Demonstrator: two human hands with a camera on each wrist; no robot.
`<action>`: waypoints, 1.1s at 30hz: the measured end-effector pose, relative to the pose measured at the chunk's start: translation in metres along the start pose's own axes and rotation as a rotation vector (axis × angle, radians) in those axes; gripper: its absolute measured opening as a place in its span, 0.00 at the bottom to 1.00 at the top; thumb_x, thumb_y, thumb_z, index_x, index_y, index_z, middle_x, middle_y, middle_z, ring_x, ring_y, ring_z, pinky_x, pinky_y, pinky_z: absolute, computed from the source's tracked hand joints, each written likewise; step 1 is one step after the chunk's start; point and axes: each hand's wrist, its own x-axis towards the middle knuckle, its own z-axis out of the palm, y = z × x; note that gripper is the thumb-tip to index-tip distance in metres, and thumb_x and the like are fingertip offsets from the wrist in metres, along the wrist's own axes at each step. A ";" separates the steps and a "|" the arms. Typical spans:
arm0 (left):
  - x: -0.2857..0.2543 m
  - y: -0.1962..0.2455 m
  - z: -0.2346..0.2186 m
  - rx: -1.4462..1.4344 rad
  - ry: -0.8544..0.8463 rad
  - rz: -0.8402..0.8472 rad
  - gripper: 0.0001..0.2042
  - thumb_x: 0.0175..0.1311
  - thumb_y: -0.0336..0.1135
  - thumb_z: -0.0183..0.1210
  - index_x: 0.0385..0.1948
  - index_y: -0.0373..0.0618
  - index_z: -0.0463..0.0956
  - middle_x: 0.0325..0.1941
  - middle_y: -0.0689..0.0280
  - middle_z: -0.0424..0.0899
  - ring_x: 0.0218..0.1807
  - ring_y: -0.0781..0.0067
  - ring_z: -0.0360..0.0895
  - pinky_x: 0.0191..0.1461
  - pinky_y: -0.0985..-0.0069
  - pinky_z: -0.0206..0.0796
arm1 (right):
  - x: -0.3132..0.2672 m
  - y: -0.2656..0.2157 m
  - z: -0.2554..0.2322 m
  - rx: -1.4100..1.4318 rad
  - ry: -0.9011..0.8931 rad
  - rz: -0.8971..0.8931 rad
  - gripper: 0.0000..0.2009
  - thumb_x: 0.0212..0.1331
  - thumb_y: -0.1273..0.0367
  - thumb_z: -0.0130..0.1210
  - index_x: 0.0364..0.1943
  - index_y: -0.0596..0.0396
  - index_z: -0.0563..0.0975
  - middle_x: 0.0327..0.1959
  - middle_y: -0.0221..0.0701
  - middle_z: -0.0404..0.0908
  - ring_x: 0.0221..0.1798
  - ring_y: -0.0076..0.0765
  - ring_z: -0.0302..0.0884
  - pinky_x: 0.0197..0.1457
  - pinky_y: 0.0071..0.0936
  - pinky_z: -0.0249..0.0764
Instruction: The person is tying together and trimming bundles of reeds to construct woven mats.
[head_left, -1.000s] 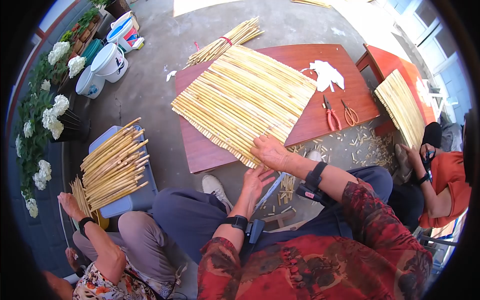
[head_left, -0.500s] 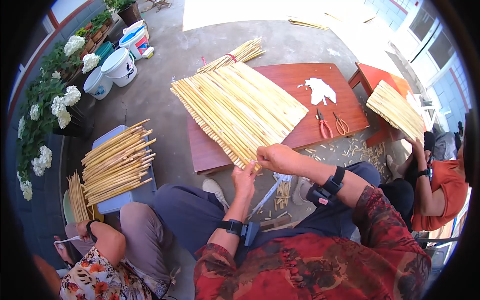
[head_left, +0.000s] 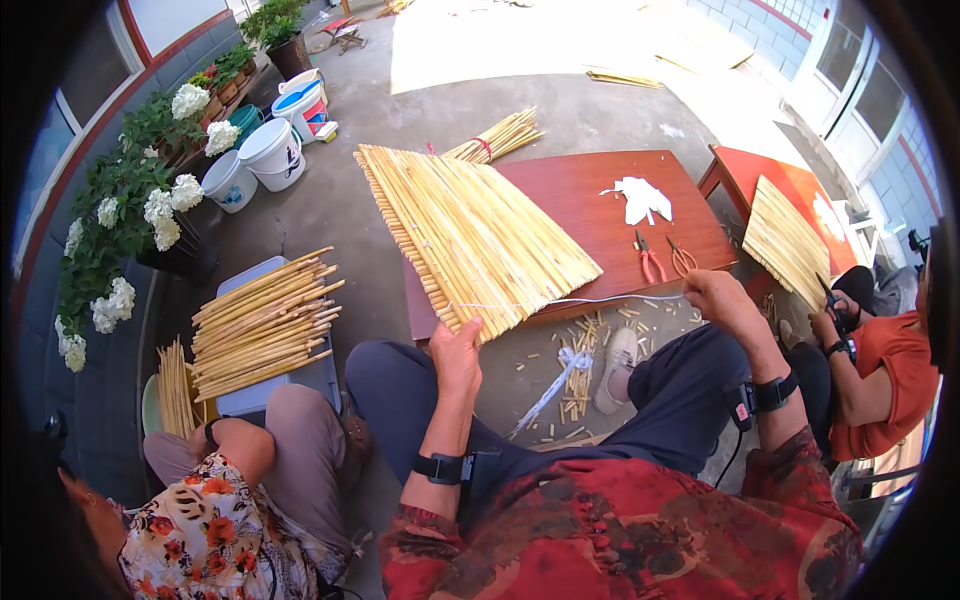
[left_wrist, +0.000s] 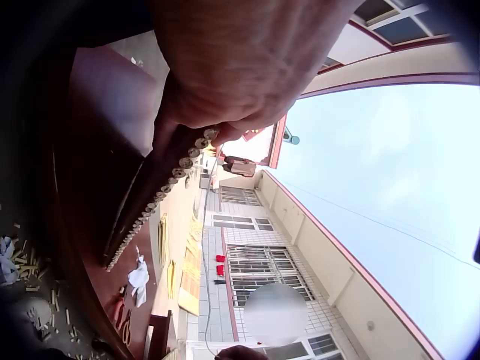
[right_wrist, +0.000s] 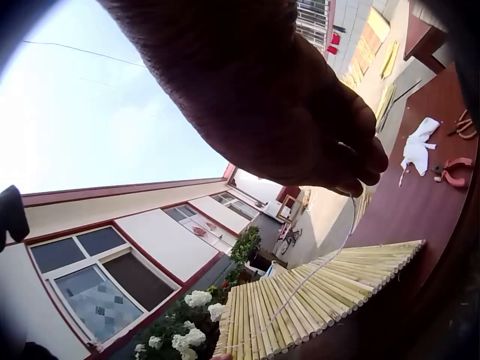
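A mat of straight, pale yellow reed sticks [head_left: 480, 230] slants over the near left of the red-brown table [head_left: 600, 185], its near corner raised off the tabletop. My left hand [head_left: 457, 358] grips that corner, thumb on top. Out to the right, my right hand [head_left: 722, 300] pinches the end of a thin white cord [head_left: 620, 297]. The cord runs nearly straight from the hand back to the mat by my left thumb. In the right wrist view the cord [right_wrist: 302, 283] crosses above the sticks [right_wrist: 330, 292] and hangs from the fingertips.
Red-handled pliers [head_left: 650, 262], scissors [head_left: 683, 258] and a white scrap [head_left: 640, 200] lie on the table. Behind the mat is a tied stick bundle [head_left: 505, 135]. Cut stick pieces [head_left: 575, 390] litter the floor. Loose sticks [head_left: 265, 320] fill a bin at left. One person sits on each side.
My right hand has left the mat's near corner and moved right, drawing the cord out. The left hand has closed on the corner, now raised, and the mat has tilted.
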 end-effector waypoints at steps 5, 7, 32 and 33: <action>-0.015 0.024 0.011 0.177 -0.018 0.051 0.14 0.54 0.20 0.48 0.44 0.29 0.66 0.42 0.60 0.74 0.40 0.77 0.72 0.44 0.82 0.64 | 0.034 -0.093 0.021 0.362 0.234 -0.288 0.10 0.51 0.69 0.51 0.38 0.56 0.72 0.34 0.39 0.72 0.36 0.45 0.72 0.40 0.35 0.69; -0.023 0.034 0.018 0.189 -0.045 0.091 0.14 0.54 0.20 0.49 0.44 0.29 0.66 0.41 0.61 0.75 0.40 0.78 0.72 0.44 0.82 0.64 | 0.053 -0.133 0.025 0.679 0.113 -0.247 0.12 0.50 0.68 0.53 0.39 0.57 0.71 0.34 0.40 0.72 0.35 0.42 0.73 0.39 0.34 0.69; -0.089 0.043 0.075 0.896 -0.366 0.615 0.20 0.52 0.20 0.50 0.49 0.33 0.62 0.48 0.51 0.72 0.49 0.57 0.72 0.50 0.73 0.64 | -0.075 -0.068 -0.049 1.239 -0.488 -0.065 0.04 0.50 0.72 0.56 0.26 0.59 0.76 0.24 0.23 0.72 0.25 0.14 0.63 0.26 0.14 0.57; -0.089 0.043 0.077 0.891 -0.373 0.610 0.20 0.52 0.20 0.50 0.49 0.33 0.62 0.48 0.51 0.72 0.49 0.57 0.72 0.50 0.73 0.64 | -0.077 -0.067 -0.052 1.239 -0.485 -0.054 0.04 0.50 0.72 0.56 0.26 0.59 0.76 0.24 0.23 0.72 0.25 0.14 0.63 0.26 0.14 0.57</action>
